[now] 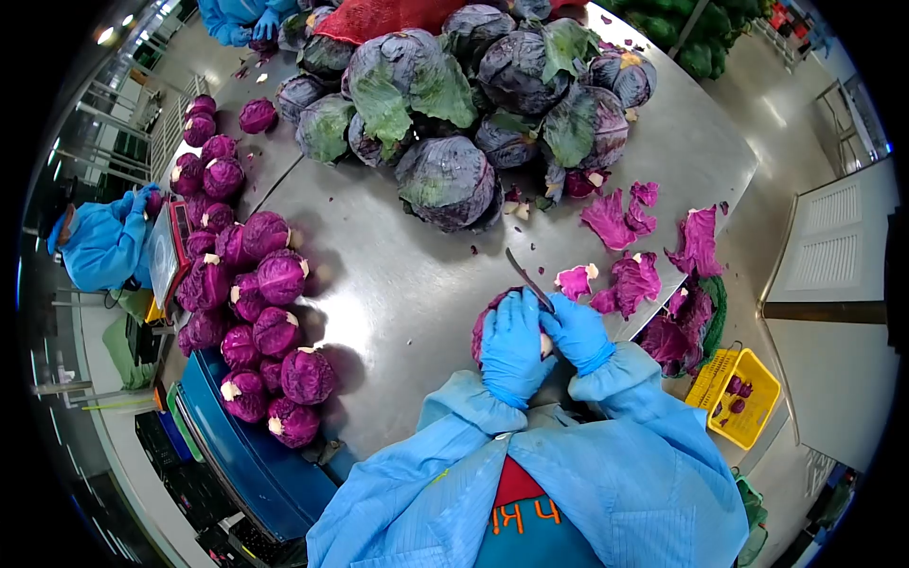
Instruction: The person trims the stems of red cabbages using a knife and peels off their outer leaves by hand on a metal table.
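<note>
Close to my body, at the table's near edge, my gloved left hand (514, 348) is closed over a red cabbage (480, 331), which it mostly covers. A knife (526, 276) with a dark, curved blade juts up and left from my gloved right hand (579, 333), whose fingers are wrapped round its handle. Both hands are close together at the cabbage, where a pale bit of stem shows between them. Loose purple leaves (632, 282) lie just right of the knife. Whether the blade touches the cabbage is hard to make out.
Untrimmed cabbages (447, 180) with dull outer leaves are piled at the back of the steel table (398, 275). Peeled cabbages (276, 331) cover the left side, beside a scale (169, 248). A yellow crate (748, 402) stands at right. Co-workers in blue (106, 241) are at left and top.
</note>
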Demonstrator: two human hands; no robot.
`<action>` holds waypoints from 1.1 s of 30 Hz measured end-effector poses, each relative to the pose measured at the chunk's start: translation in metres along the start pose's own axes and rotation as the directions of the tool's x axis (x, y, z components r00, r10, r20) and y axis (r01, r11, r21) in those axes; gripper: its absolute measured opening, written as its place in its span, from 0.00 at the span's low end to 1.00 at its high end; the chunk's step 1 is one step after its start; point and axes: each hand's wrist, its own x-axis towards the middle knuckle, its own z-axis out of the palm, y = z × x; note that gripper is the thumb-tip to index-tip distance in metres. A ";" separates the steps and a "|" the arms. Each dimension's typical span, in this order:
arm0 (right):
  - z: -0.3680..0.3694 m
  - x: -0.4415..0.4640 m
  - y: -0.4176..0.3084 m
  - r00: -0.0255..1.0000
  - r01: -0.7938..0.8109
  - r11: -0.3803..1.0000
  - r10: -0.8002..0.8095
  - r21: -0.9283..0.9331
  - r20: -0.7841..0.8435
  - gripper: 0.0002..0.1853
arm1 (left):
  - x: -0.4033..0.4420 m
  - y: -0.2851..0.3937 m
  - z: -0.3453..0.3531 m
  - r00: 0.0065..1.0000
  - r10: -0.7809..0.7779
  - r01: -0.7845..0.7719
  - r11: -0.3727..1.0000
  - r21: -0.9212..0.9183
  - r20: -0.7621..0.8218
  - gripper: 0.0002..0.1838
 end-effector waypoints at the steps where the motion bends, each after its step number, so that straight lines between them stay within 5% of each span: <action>1: 0.000 0.002 0.002 0.995 0.044 0.998 -0.047 -0.045 -0.086 0.14 | 0.000 0.004 0.002 0.999 0.031 -0.031 0.999 0.021 0.016 0.57; 3: -0.003 0.014 0.011 0.975 0.058 0.986 -0.089 -0.155 -0.202 0.10 | -0.004 0.009 0.025 0.998 0.067 -0.064 0.988 0.143 -0.016 0.56; 6: -0.025 0.036 0.009 0.999 0.015 0.946 -0.027 -0.323 -0.034 0.12 | -0.009 0.009 0.018 0.988 0.129 -0.117 0.983 0.145 -0.080 0.55; 9: -0.030 0.036 0.008 0.997 0.016 0.970 -0.033 0.243 0.065 0.21 | -0.008 0.000 -0.005 0.998 0.057 -0.057 0.998 -0.013 -0.013 0.60; 13: -0.020 0.013 -0.006 0.992 -0.001 0.992 -0.016 0.129 0.126 0.26 | -0.010 -0.014 -0.011 0.999 -0.036 0.037 0.992 -0.121 0.008 0.63; 16: -0.003 0.011 -0.007 0.997 -0.008 0.980 -0.009 0.198 0.081 0.21 | -0.008 -0.022 -0.012 1.000 0.023 -0.021 0.992 -0.125 0.009 0.61; 21: -0.005 0.038 0.005 1.000 0.022 0.999 -0.023 -0.046 -0.019 0.23 | -0.020 -0.047 -0.016 0.969 0.245 -0.246 0.963 -0.110 -0.023 0.54; 28: -0.009 0.041 0.042 0.997 -0.062 0.975 0.051 -0.214 -0.055 0.21 | -0.047 -0.084 -0.024 0.964 0.256 -0.263 0.892 -0.367 -0.069 0.43; 29: -0.011 0.039 0.043 0.997 -0.053 0.936 0.033 -0.348 -0.063 0.16 | -0.051 -0.084 -0.024 0.965 0.259 -0.259 0.907 -0.332 -0.044 0.44; 32: -0.006 0.040 0.053 0.899 0.026 0.908 -0.204 -0.418 -0.387 0.16 | -0.055 -0.086 -0.021 0.970 0.226 -0.244 0.897 -0.370 -0.092 0.45; 33: -0.011 0.036 0.044 0.920 -0.024 0.951 -0.100 -0.309 -0.379 0.22 | -0.058 -0.088 -0.021 0.977 0.185 -0.213 0.892 -0.399 -0.107 0.46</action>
